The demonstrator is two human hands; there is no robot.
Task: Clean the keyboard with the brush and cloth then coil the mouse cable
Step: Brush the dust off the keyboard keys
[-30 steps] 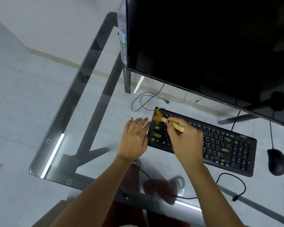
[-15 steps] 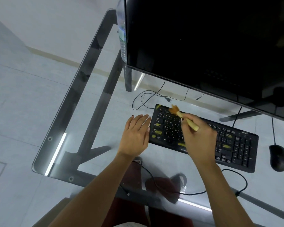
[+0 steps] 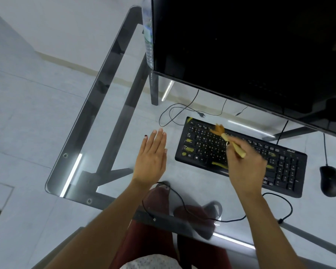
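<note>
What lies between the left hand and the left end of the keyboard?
In the head view, only a bare strip of the glass desk separates the left hand from the keyboard; floor shows through it.

Bare forearms, dark-painted thumbnail (image 3: 146,135), maroon trousers (image 3: 149,237), white dotted top (image 3: 151,262).

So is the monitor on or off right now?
It looks off: the monitor screen is uniformly black, showing only faint reflections. Whether it has power or is merely asleep cannot be told.
</note>
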